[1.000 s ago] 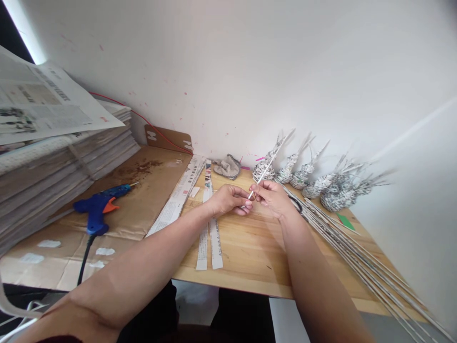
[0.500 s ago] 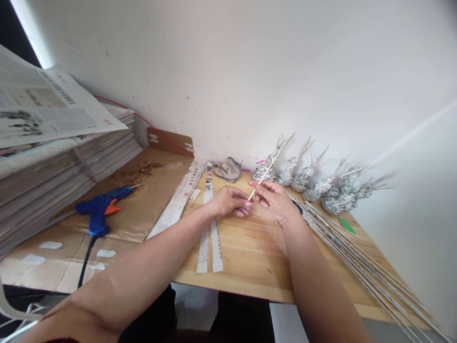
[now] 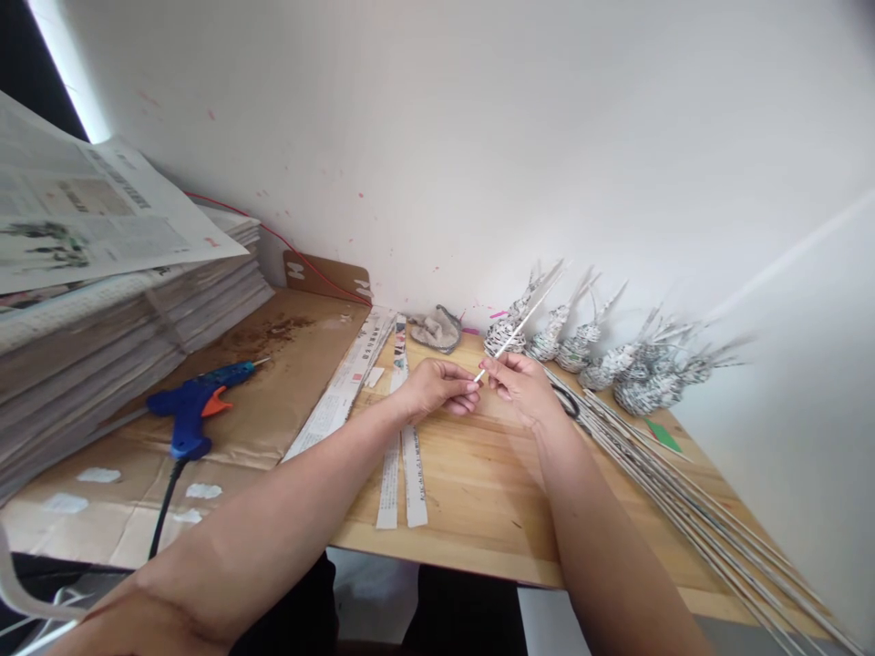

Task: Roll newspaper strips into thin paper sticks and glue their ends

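Above the wooden table, a thin white paper stick slants up to the right between my two hands. My left hand pinches its lower end between thumb and fingers. My right hand is closed on the stick a little higher, thumb against the fingers. Below and left of my left hand lie newspaper strips. Just right of my right hand, the black handle of a tool shows beside a bundle of long paper sticks.
Several woven paper pieces stand along the wall. A grey cloth lies at the back. To the left, a blue glue gun rests on cardboard, before a tall stack of newspapers. A green scrap lies at the right.
The stick has tipped slightly further to the right, its tilt a little lower. Both hands stay close together at nearly the same spot, still holding it.
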The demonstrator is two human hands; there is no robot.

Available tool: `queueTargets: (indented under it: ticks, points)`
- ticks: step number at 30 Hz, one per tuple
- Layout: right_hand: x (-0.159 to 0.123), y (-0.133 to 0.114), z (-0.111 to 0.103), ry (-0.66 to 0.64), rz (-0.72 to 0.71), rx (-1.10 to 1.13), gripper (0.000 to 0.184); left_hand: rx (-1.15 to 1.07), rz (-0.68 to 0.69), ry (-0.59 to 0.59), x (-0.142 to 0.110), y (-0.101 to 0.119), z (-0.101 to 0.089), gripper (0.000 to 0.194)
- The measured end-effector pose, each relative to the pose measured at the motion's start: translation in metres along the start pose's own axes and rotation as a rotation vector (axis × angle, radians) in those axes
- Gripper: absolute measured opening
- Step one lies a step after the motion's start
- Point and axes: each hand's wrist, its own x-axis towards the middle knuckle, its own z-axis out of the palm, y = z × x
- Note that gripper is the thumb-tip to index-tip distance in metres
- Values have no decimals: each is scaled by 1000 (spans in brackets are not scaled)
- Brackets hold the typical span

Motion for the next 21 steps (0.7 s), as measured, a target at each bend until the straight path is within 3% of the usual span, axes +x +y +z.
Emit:
queueTargets:
  ticks: [6, 10, 15, 21]
  points:
    - [1, 1, 3, -30, -41, -3, 32, 7, 43, 9, 0, -2, -1, 43]
    - [2, 4, 2, 53, -66, -8, 33, 9, 61, 20, 1, -3, -2, 41]
    - [2, 3, 1, -41, -62, 23, 30, -5, 35, 34, 1, 0, -2, 42]
    - [3, 3, 6, 83, -53, 80, 36, 2, 50, 41, 1, -1, -2, 45]
